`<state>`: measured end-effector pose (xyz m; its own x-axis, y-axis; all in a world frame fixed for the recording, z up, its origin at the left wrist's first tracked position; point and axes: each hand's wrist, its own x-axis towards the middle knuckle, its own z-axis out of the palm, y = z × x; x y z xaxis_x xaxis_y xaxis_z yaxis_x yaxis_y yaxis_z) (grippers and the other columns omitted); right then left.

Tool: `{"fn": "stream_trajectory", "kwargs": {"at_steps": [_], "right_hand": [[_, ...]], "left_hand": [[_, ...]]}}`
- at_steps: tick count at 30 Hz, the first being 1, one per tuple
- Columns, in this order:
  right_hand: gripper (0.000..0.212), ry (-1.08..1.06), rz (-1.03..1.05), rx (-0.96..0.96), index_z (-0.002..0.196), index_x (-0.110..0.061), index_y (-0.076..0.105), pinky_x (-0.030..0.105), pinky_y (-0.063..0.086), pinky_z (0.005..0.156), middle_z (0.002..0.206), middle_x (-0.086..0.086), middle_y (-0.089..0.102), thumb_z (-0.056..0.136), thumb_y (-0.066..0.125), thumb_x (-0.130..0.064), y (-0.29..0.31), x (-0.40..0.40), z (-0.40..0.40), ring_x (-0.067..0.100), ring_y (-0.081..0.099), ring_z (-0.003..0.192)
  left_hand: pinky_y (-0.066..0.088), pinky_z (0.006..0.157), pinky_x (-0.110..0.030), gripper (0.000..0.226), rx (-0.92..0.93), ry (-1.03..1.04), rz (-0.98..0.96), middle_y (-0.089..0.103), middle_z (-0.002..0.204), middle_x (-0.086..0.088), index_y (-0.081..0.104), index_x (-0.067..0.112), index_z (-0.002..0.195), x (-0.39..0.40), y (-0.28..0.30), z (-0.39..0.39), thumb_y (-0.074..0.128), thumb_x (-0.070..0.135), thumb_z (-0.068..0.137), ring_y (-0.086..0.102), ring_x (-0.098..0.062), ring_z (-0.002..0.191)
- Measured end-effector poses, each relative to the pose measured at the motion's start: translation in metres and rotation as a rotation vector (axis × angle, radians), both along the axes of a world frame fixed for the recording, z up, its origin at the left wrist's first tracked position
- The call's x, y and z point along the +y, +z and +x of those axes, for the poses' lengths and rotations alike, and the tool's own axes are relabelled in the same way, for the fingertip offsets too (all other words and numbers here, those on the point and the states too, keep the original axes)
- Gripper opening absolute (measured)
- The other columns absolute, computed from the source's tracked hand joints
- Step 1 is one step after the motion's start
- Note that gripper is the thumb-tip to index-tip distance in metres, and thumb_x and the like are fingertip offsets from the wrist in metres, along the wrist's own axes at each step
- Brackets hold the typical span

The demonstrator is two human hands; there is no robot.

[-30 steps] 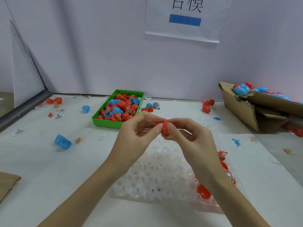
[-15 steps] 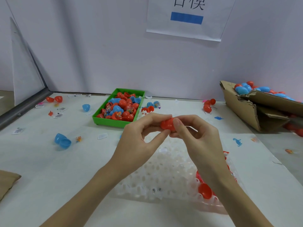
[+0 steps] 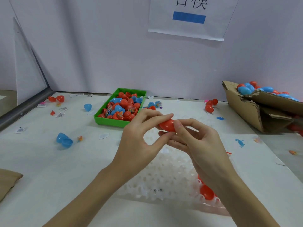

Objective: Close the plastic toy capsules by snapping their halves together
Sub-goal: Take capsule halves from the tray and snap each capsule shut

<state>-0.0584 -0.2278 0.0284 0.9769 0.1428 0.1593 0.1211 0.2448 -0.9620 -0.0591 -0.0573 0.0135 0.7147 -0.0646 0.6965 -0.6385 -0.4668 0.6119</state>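
Note:
Both my hands hold one red capsule in the air above the table's middle. My left hand pinches its left end between index finger and thumb. My right hand grips its right end, and the thumb covers part of the shell, so the seam between the halves is hidden. A clear plastic holder tray lies below my hands, with red capsules seated at its right side.
A green tray full of red and blue capsule halves stands behind my hands. A torn cardboard box with closed capsules sits at the right. An open blue capsule, loose red capsules, small toys and paper slips are scattered around.
The red capsule has shifted slightly up and to the right between my fingers, and more of its shell now shows. Both hands stay on it.

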Motion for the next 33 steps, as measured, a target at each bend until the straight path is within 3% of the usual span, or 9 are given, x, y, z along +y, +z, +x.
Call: {"fn": "stream_trajectory", "kwargs": {"at_steps": [3, 7, 11, 15, 22, 29, 33], "right_hand": [[0.028, 0.044, 0.073, 0.072, 0.111, -0.004, 0.072, 0.035, 0.062, 0.083, 0.105, 0.020, 0.077, 0.093, 0.073, -0.025, -0.001, -0.001, 0.000, 0.037, 0.075, 0.099], [0.033, 0.184, 0.141, 0.149, 0.116, -0.001, 0.069, 0.039, 0.061, 0.089, 0.111, 0.024, 0.074, 0.091, 0.076, -0.021, -0.004, 0.003, -0.002, 0.038, 0.073, 0.108], [0.037, 0.244, 0.213, 0.180, 0.126, -0.005, 0.067, 0.038, 0.058, 0.095, 0.119, 0.020, 0.073, 0.093, 0.074, -0.021, -0.005, 0.006, 0.000, 0.034, 0.070, 0.116], [0.034, 0.208, 0.116, 0.048, 0.128, -0.011, 0.069, 0.030, 0.058, 0.094, 0.118, 0.010, 0.076, 0.095, 0.071, -0.019, -0.006, 0.012, -0.004, 0.025, 0.071, 0.115], [0.037, -0.057, -0.166, -0.208, 0.127, -0.016, 0.072, 0.021, 0.057, 0.091, 0.107, -0.008, 0.079, 0.090, 0.077, -0.016, -0.010, 0.016, -0.007, 0.011, 0.074, 0.104], [0.036, -0.039, -0.155, -0.249, 0.120, -0.018, 0.073, 0.015, 0.056, 0.086, 0.103, -0.012, 0.079, 0.085, 0.078, -0.008, -0.011, 0.017, -0.008, 0.007, 0.075, 0.101], [0.035, -0.052, -0.118, -0.274, 0.116, -0.021, 0.073, 0.015, 0.057, 0.085, 0.100, -0.011, 0.079, 0.085, 0.078, -0.006, -0.009, 0.019, -0.013, 0.008, 0.075, 0.098]], "left_hand": [[0.049, 0.100, -0.017, 0.053, -0.051, 0.067, 0.037, 0.063, 0.120, -0.001, 0.069, 0.016, 0.135, -0.008, -0.002, -0.006, 0.081, 0.029, 0.085, 0.061, -0.012, 0.116], [0.048, 0.105, -0.021, 0.047, -0.101, 0.168, 0.022, 0.067, 0.122, 0.000, 0.073, 0.015, 0.128, -0.012, -0.006, -0.009, 0.085, 0.010, 0.083, 0.062, -0.015, 0.120], [0.046, 0.109, -0.023, 0.050, -0.049, 0.119, -0.025, 0.069, 0.130, 0.006, 0.069, 0.014, 0.133, -0.012, -0.005, -0.008, 0.082, 0.002, 0.086, 0.060, -0.012, 0.129], [0.047, 0.111, -0.026, 0.053, -0.022, 0.086, -0.052, 0.069, 0.132, 0.008, 0.068, 0.016, 0.135, -0.006, -0.001, -0.007, 0.082, 0.005, 0.085, 0.059, -0.007, 0.131], [0.047, 0.110, -0.022, 0.054, 0.057, 0.030, -0.017, 0.067, 0.137, 0.011, 0.062, 0.019, 0.143, 0.000, -0.004, -0.001, 0.079, 0.016, 0.091, 0.058, -0.002, 0.131], [0.057, 0.096, -0.034, 0.050, -0.213, 0.167, 0.317, 0.072, 0.123, -0.010, 0.060, 0.000, 0.140, 0.007, -0.013, 0.003, 0.067, 0.021, 0.096, 0.068, -0.025, 0.112], [0.055, 0.093, -0.032, 0.049, -0.310, 0.208, 0.388, 0.074, 0.115, -0.012, 0.061, -0.004, 0.137, 0.010, -0.012, 0.004, 0.062, 0.023, 0.096, 0.067, -0.025, 0.104]]}}
